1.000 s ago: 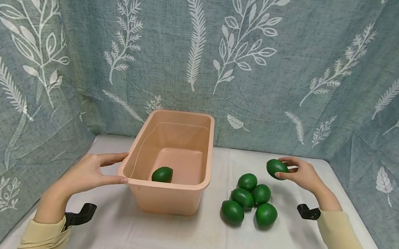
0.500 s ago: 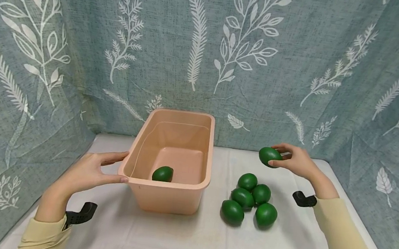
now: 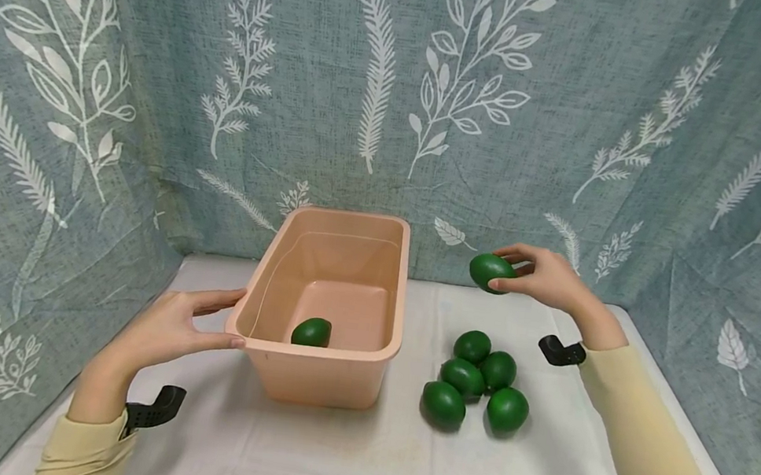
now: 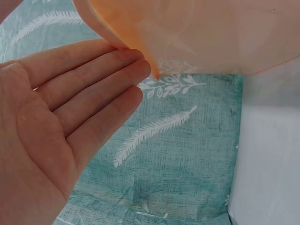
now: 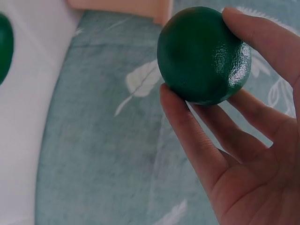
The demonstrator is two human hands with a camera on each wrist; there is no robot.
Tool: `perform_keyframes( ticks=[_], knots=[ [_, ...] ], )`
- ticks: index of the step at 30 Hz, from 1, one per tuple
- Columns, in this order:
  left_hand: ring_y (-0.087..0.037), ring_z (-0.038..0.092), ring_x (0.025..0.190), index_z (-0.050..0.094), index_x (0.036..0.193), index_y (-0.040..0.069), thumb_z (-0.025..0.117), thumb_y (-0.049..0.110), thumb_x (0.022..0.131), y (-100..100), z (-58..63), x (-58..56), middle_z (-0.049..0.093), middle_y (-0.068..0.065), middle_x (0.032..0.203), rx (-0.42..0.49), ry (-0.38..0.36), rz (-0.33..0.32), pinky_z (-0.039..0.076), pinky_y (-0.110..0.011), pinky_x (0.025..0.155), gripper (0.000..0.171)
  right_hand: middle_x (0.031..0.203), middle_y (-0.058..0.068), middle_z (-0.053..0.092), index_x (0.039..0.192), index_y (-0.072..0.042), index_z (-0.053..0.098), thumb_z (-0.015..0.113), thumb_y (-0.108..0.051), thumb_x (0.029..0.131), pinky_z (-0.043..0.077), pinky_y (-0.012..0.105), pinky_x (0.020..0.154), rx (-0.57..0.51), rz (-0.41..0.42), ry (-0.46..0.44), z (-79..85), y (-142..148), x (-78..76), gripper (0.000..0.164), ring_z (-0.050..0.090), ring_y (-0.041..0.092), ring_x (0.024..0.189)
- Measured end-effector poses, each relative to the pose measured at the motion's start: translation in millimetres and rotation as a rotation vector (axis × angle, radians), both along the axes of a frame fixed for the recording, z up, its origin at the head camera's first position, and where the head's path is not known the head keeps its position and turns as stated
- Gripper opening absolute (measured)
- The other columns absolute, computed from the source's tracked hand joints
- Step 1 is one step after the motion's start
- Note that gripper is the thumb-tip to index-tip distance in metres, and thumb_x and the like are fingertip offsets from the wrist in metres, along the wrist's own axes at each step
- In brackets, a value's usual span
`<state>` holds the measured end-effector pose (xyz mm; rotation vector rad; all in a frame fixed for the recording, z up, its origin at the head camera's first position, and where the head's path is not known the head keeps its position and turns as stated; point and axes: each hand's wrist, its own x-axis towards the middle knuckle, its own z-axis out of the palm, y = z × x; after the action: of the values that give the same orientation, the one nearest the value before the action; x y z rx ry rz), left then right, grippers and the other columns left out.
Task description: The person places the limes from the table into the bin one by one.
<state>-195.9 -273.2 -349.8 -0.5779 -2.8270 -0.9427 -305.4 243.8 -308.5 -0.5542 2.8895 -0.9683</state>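
Observation:
My right hand (image 3: 547, 276) holds a dark green lime (image 3: 490, 272) in the air, right of the peach-coloured plastic bin (image 3: 317, 376). In the right wrist view, thumb and fingertips pinch the glossy lime (image 5: 201, 56) from both sides. My left hand (image 3: 180, 330) is at the bin's near left corner, thumb on the front rim and fingers along the left side. The left wrist view shows those fingers (image 4: 93, 84) straight, tips at the bin's wall (image 4: 211, 37). Inside the bin lies one lime (image 3: 312, 332), partly hidden by the front rim.
Several more limes (image 3: 463, 378) lie in a cluster on the white tablecloth (image 3: 339, 462), right of the bin. A teal curtain (image 3: 297, 100) with white leaf prints stands behind and at both sides. Each wrist wears a black camera mount (image 3: 154, 408).
The right hand has moved left and upward with the lime, towards the bin. The left hand, the bin and the clustered limes have stayed in place.

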Motion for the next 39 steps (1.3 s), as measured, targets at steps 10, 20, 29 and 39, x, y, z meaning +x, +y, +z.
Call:
perform_keyframes(
  ticks=[10,20,29,39],
  knots=[
    [-0.035,0.053,0.124,0.053,0.137,0.016,0.074,0.048,0.078,-0.7,-0.7,0.0,0.056,-0.004,0.135,-0.003,-0.008,0.001,0.046,-0.056,0.093,0.07,0.132,0.013,0.055,0.134,-0.02,0.054,0.073,-0.049,0.079,0.052,0.046,0.089,0.003,0.06,0.005,21.0,-38.2,-8.0,0.065,0.059,0.032,0.115],
    [-0.034,0.053,0.124,0.053,0.137,0.016,0.075,0.048,0.078,-1.7,-1.3,0.3,0.057,-0.004,0.134,-0.005,-0.004,0.002,0.046,-0.055,0.095,0.071,0.13,0.011,0.056,0.132,-0.019,0.055,0.075,-0.043,0.079,0.055,0.038,0.083,-0.025,0.149,-0.01,32.8,-81.4,-12.9,0.061,0.063,0.026,0.108],
    [-0.035,0.053,0.123,0.053,0.137,0.014,0.075,0.048,0.077,-0.7,0.3,0.4,0.057,-0.005,0.135,-0.004,-0.018,-0.001,0.047,-0.054,0.095,0.073,0.126,0.008,0.058,0.132,-0.021,0.055,0.075,-0.04,0.08,0.054,0.038,0.085,-0.017,0.225,-0.045,40.1,-116.6,-17.2,0.059,0.063,0.026,0.11],
    [-0.036,0.054,0.122,0.053,0.137,0.015,0.075,0.047,0.078,0.4,0.6,0.3,0.057,-0.006,0.134,-0.005,-0.014,-0.005,0.047,-0.054,0.094,0.071,0.125,0.006,0.061,0.132,-0.02,0.056,0.074,-0.041,0.08,0.054,0.035,0.085,0.031,0.292,-0.031,41.1,-154.7,-23.5,0.059,0.063,0.021,0.108]
  ],
)
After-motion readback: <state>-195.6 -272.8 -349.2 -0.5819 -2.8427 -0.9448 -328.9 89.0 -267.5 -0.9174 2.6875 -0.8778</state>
